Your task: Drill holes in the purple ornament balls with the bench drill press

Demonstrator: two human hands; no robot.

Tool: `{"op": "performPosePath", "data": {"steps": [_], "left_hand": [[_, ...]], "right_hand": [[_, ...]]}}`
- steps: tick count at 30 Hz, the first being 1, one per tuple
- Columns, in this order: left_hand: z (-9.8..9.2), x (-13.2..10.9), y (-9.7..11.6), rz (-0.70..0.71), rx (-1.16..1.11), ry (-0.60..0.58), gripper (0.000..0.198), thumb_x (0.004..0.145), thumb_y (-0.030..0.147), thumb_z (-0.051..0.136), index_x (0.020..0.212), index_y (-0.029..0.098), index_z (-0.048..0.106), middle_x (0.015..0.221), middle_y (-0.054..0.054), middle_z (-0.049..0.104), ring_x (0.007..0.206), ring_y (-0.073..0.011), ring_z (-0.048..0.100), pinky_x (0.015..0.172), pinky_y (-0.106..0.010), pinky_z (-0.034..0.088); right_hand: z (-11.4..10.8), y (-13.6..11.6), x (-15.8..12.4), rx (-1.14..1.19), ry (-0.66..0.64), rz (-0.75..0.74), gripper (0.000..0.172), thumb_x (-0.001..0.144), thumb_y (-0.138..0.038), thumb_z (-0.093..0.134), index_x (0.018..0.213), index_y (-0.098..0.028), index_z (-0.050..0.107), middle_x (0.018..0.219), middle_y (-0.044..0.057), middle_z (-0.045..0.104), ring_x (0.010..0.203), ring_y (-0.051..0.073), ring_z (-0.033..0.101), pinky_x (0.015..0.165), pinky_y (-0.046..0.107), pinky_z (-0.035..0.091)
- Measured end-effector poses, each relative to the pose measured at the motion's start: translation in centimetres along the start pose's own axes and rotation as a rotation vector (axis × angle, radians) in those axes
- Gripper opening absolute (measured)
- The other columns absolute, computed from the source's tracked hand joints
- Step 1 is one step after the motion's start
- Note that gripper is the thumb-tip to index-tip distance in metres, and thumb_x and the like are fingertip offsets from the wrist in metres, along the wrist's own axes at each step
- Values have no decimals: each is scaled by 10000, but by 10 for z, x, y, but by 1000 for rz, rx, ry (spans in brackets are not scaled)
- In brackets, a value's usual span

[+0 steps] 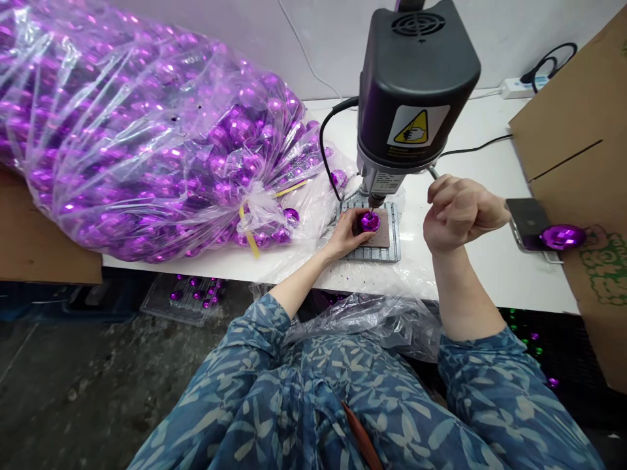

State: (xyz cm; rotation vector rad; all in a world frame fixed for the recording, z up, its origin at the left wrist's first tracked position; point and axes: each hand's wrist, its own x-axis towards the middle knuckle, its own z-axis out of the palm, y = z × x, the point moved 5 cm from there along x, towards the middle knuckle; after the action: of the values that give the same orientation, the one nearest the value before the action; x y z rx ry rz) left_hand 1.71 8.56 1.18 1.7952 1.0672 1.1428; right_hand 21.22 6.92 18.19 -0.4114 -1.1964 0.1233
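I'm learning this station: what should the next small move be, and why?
I'd probably tighten the left hand on the shiny purple ball: the thin metal bit of the black drill press appears just at its top, close to that hand, and the right hand is curled by the short metal lever.

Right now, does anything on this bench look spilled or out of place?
Slightly: dark specks lie scattered on the plastic in front of the drill base, like loose debris. One purple ball also sits alone by the phone, apart from the bag of them.
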Motion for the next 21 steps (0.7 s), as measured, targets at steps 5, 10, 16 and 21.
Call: {"op": "performPosePath", "data": {"steps": [5, 10, 16, 21], "left_hand": [[0, 0, 2, 10, 13, 1, 625, 950, 470, 915, 1446, 232, 620, 1420, -157, 727, 1388, -359, 694, 1262, -629, 527], [-1, -1, 4, 8, 11, 1, 628, 950, 509, 910, 1440, 233, 628, 1423, -155, 728, 1388, -359, 695, 1261, -623, 530], [-1, -2, 2, -22, -25, 13, 635, 925, 504, 930, 1421, 234, 639, 1421, -150, 729, 1384, -364, 694, 1256, -612, 536], [-2, -7, 4, -31, -79, 42, 618, 922, 429, 931, 1416, 232, 615, 1434, -156, 720, 1366, -338, 718, 1229, -572, 575]], "right_hand": [[3, -5, 0, -20, -23, 24, 816, 993, -714, 636, 539, -180, 218, 427, -39, 173, 387, 66, 198, 442, 322, 288], [23, -19, 31, -36, -7, 131, 847, 953, -761, 699, 559, -188, 215, 443, -46, 177, 384, 49, 252, 420, 288, 265], [51, -5, 89, 1, -42, 346, 893, 716, -972, 700, 610, -210, 248, 460, -59, 274, 374, 55, 326, 380, 296, 228], [53, 15, 101, -8, -101, 419, 831, 746, -902, 738, 593, -234, 268, 461, -41, 308, 393, 82, 390, 372, 323, 187]]}}
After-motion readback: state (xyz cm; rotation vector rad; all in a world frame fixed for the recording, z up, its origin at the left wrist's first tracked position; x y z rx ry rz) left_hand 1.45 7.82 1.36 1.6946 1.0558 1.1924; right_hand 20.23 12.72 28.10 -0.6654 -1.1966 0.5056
